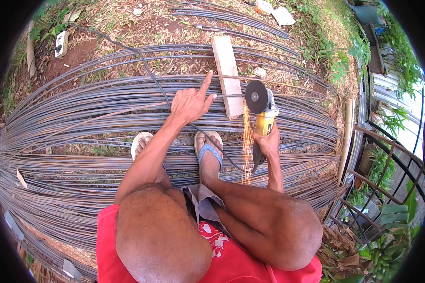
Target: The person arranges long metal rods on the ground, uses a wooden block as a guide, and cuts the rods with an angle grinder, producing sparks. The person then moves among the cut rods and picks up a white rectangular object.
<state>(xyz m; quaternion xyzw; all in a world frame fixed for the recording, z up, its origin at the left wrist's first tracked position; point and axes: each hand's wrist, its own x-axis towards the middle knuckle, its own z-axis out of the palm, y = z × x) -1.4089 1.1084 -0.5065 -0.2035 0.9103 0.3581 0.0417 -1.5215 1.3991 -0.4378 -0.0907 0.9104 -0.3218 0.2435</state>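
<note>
My right hand [269,141] is closed round the handle of a yellow and black angle grinder [263,123]. Its dark cutting disc [256,96] meets a steel rod [231,95] at the right side of a wooden board [229,78], and orange sparks [247,141] stream down toward me. Left of the board, my left hand [190,104] is on the same rod, index finger and thumb stretched out while the other fingers curl under, partly hidden. The rod lies across the board, above many long bundled steel rods [104,111].
A black power cable [151,73] runs across the rods from a white socket block [61,45]. My sandalled feet [208,153] stand among the rods, left of the sparks. A metal frame fence [382,174] and plants line the right side. Dry grass lies beyond.
</note>
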